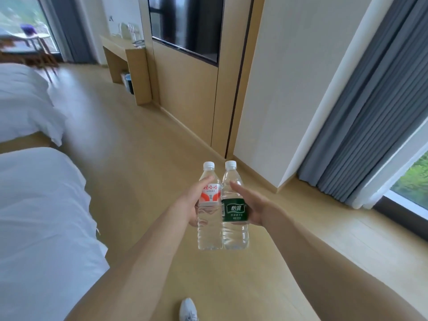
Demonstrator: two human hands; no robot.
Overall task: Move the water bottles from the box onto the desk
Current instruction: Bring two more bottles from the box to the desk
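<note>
While upright, bottles (221,205) (touching) fill each grip.

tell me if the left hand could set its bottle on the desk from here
Probably not yet. The left hand grips the red-label bottle in mid-air, and the desk stands far across the bare floor.

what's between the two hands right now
In the head view, two upright water bottles side by side: the red-label bottle against the left hand, the green-label bottle against the right hand.
</note>
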